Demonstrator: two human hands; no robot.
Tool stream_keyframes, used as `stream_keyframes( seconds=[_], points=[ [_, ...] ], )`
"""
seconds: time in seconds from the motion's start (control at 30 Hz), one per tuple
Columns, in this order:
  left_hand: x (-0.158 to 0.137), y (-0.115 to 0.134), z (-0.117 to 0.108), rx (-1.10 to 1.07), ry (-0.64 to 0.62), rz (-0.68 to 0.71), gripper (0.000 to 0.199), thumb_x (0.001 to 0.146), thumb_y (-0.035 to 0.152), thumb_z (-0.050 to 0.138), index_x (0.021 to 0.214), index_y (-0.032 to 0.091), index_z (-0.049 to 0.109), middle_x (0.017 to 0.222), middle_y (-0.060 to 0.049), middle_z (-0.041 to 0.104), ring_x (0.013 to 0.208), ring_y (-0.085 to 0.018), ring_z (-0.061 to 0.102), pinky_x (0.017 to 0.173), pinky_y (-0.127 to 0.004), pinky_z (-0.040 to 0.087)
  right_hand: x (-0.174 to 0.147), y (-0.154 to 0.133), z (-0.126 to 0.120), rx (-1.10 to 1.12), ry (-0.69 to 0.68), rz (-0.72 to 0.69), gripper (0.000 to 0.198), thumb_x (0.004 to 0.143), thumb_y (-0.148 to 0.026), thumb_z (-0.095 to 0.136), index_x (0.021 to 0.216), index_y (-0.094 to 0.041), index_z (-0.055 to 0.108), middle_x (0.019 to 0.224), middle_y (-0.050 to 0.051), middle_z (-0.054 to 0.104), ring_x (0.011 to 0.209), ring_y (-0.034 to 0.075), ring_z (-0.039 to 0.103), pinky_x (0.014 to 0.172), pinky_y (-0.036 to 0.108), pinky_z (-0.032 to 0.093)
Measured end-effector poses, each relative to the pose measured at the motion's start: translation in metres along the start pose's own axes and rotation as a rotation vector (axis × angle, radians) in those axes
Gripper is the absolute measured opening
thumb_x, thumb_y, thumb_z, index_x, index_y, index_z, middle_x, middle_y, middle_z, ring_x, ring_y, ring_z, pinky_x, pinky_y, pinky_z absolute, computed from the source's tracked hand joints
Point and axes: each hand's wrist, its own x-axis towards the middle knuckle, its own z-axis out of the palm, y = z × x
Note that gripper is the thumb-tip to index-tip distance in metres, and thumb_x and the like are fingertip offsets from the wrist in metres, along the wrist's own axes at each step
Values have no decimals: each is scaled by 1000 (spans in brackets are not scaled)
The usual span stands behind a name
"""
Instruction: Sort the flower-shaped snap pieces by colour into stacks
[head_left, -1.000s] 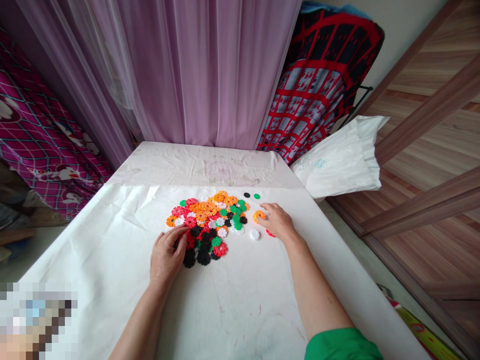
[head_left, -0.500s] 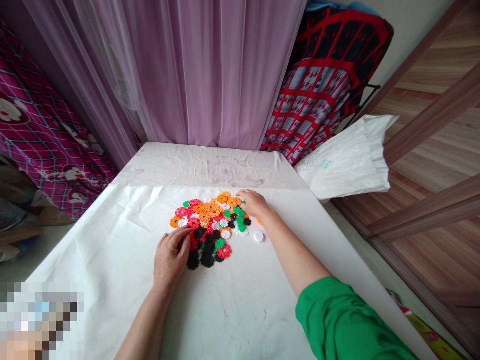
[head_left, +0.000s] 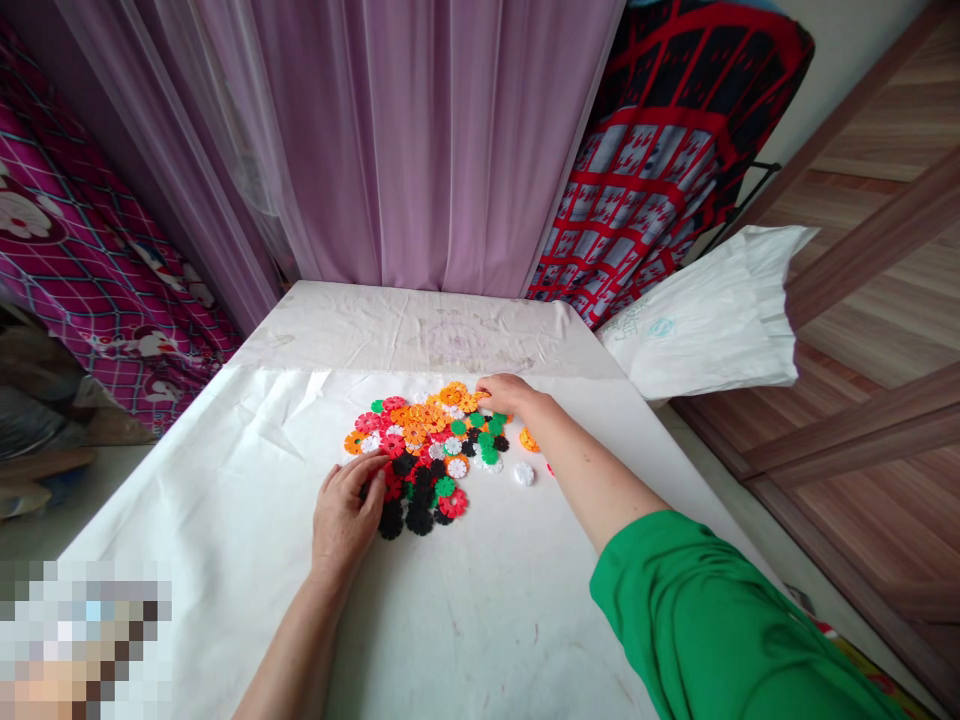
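While the left hand (head_left: pixel 349 510) curls and the right hand (head_left: pixel 506 391) bends at flower-like discs (head_left: pixel 415 432) piled just below mid-frame, either's hold impossible to tell, these look light, stiff, slippery, best pinched edgewise.

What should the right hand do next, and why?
Perhaps the right hand should draw an orange disc out of the pile: its fingertips are right by the orange ones, and another orange disc lies apart, near a white one.

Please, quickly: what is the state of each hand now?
Left hand: curled at disc pile; grip cannot be told.
Right hand: at pile's far edge; grip cannot be told.
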Motion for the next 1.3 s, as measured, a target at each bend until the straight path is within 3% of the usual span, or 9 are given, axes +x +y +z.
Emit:
stream_keyframes(
  seconds=[0.07, 0.17, 0.27, 0.37, 0.47, 0.67, 0.97, 1.17, 1.3],
  points=[
    [0, 0, 0, -5, -1, 0, 30, 90, 42, 46, 103, 29, 71, 117, -3, 74, 107, -23, 68, 106, -48, 41, -5, 5, -5, 9, 27, 8, 19, 82, -25, 61, 96, -24, 74, 100, 4, 75, 94, 20, 66, 75, 24, 45],
    [0, 0, 0, -9, 2, -5, 31, 90, 42, 46, 103, 29, 71, 117, -3, 74, 107, -24, 68, 106, -48, 41, -19, 20, -10, 60, 86, 34, 23, 85, -24, 57, 103, -22, 72, 104, 4, 74, 93, 18, 65, 77, 23, 45],
    [0, 0, 0, -3, 6, -8, 30, 90, 42, 47, 102, 29, 71, 117, -3, 74, 107, -23, 68, 107, -48, 40, -40, 41, -10, 321, 153, 103, 30, 81, -23, 60, 110, -19, 68, 94, 3, 73, 82, 15, 65, 71, 22, 47],
    [1, 0, 0, 5, 12, 1, 30, 90, 43, 47, 101, 29, 72, 115, -3, 75, 106, -23, 69, 106, -46, 41, -62, 58, -2, 614, 137, 153, 25, 81, -27, 57, 100, -17, 70, 77, 0, 68, 67, 13, 61, 62, 22, 47],
    [2, -1, 0, 7, 12, 15, 32, 90, 44, 47, 100, 28, 72, 115, -4, 75, 106, -23, 69, 104, -44, 43, -79, 65, 11, 702, 153, 167, 21, 81, -30, 55, 89, -17, 71, 75, -1, 67, 66, 12, 60, 61, 21, 47],
    [2, -3, -1, 22, 20, 28, 32, 89, 44, 46, 101, 29, 72, 115, -3, 75, 106, -23, 69, 102, -43, 45, -93, 66, 31, 688, 228, 155, 15, 79, -25, 58, 85, -18, 70, 83, 1, 72, 78, 15, 65, 74, 25, 52],
    [2, -2, 0, 18, 16, 21, 32, 89, 44, 46, 101, 29, 72, 114, -3, 75, 106, -24, 69, 102, -43, 46, -100, 64, 31, 478, 294, 201, 17, 83, -21, 59, 96, -21, 71, 107, 4, 71, 88, 15, 65, 88, 30, 53],
    [2, -4, 1, 12, 22, 11, 31, 89, 44, 47, 100, 29, 72, 115, -3, 75, 107, -24, 68, 107, -46, 41, -109, 59, 34, 355, 173, 51, 51, 74, -25, 72, 123, -27, 63, 131, 5, 61, 117, 21, 60, 101, 33, 46],
    [2, -4, 1, 7, 20, 10, 31, 89, 45, 47, 100, 30, 72, 116, -3, 75, 107, -24, 68, 106, -46, 42, -111, 51, 37, 184, 169, 35, 51, 77, -32, 69, 128, -25, 61, 130, 8, 62, 117, 22, 60, 103, 33, 43]
  ],
)
